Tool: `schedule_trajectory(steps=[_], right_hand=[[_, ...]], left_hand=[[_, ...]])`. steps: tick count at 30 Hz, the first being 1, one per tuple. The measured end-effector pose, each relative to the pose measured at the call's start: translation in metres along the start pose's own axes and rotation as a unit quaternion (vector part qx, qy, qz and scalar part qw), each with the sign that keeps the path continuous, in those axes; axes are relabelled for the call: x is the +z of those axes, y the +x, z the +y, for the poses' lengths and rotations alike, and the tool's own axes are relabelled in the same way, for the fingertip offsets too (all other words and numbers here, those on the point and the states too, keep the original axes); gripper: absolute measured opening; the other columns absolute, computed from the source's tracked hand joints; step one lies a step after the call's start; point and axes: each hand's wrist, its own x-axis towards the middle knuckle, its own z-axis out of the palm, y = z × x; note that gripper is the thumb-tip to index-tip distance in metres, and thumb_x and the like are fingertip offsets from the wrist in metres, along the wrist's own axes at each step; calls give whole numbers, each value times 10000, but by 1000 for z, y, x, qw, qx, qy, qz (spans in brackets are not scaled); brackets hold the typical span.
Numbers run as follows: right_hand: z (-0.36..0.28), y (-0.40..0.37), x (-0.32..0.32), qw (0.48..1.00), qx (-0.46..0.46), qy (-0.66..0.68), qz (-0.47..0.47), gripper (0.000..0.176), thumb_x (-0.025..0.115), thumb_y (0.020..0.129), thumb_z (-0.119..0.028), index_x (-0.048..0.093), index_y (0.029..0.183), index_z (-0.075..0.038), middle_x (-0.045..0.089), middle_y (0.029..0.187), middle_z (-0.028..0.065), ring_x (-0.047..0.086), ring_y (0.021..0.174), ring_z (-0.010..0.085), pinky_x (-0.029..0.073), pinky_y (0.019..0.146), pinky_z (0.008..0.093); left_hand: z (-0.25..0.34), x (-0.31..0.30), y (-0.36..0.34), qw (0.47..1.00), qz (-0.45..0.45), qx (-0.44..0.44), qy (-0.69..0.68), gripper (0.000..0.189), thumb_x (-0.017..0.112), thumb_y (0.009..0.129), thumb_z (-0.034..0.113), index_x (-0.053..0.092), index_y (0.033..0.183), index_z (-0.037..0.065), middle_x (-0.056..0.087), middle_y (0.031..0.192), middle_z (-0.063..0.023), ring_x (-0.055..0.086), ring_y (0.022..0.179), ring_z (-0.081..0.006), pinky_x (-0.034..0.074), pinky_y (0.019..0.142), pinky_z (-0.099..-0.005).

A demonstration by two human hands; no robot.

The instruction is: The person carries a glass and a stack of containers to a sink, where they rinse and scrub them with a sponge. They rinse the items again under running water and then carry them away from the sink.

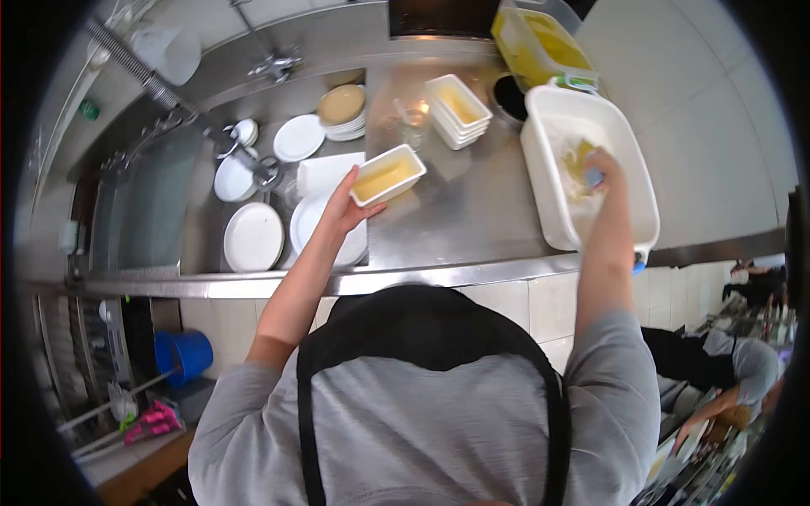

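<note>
In my left hand is a white rectangular dish with yellowish residue inside, tilted over the edge between sink and counter. My right hand reaches down into a large white tub. Its fingers close around something pale blue that I cannot make out. Yellow matter, blurred, lies or hangs just beside those fingers. A stack of similar white rectangular dishes stands on the steel counter between my hands, its top one also yellowish inside. Next to the stack is a clear glass with utensils.
The sink at left holds white plates, bowls and a plate stack. A spray hose arches above it. Behind the tub stands a yellow-stained clear container. Another person bends at lower right.
</note>
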Motion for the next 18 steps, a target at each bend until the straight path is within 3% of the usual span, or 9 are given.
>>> schedule_trajectory(steps=[1,3,5,6,11,13,15,16,18], right_hand=[[-34,-41,-18,993,-27,106,-53,502,602,617,-168,506,1104,-96,506,1098,147,536,923,236,485,687,325],[-85,-109,-30,941,-203,235,-133,432,562,650,-90,500,1076,-127,511,1037,100,532,894,198,468,718,284],[-131,-143,-14,879,-326,260,-229,413,559,662,-51,500,1061,-137,502,1049,64,508,908,173,459,728,284],[-154,-161,5,867,-379,211,-246,401,569,663,-63,510,1051,-141,509,1038,63,508,906,169,440,750,276],[-232,-196,181,766,-602,-56,-219,297,640,647,-147,578,935,-110,577,925,62,526,865,176,401,794,286],[-244,-206,237,721,-620,-100,-292,341,657,619,-157,583,951,-122,597,902,92,553,867,232,419,781,309],[-249,-227,256,712,-616,-170,-290,375,666,600,-164,582,963,-127,601,904,104,559,870,258,424,779,326],[-252,-233,262,703,-606,-243,-284,408,675,581,-171,580,976,-132,605,905,117,565,874,284,430,776,342],[-251,-220,292,707,-612,-210,-285,439,681,572,-177,573,996,-140,601,924,126,562,881,302,431,779,357]], left_hand=[[1,-5,1,1000,-16,-4,3,516,481,814,465,409,1185,115,467,1173,-93,459,1072,-263,433,826,-450],[4,-6,2,1000,14,-17,-1,536,476,807,490,408,1186,117,460,1177,-93,454,1078,-261,426,836,-461],[6,-5,5,998,41,-48,14,551,469,803,508,406,1188,119,456,1178,-91,452,1078,-260,423,840,-461],[6,-8,8,998,20,-50,26,563,491,774,546,401,1188,176,453,1158,-81,435,1080,-269,444,794,-476],[9,3,9,996,7,-63,62,578,406,794,582,430,1176,148,507,1115,-75,489,1029,-244,422,825,-474],[13,1,7,998,3,-50,42,587,402,790,592,437,1168,144,506,1112,-72,494,1017,-242,434,807,-473],[20,-5,9,996,40,-39,75,606,396,783,607,443,1159,134,500,1110,-80,496,1019,-245,441,798,-472],[25,-10,11,993,32,-25,112,616,393,773,622,435,1155,141,511,1056,-97,512,983,-260,469,753,-462],[35,-19,12,987,33,-15,157,665,359,754,668,433,1144,134,534,936,-119,546,879,-256,492,700,-437]])
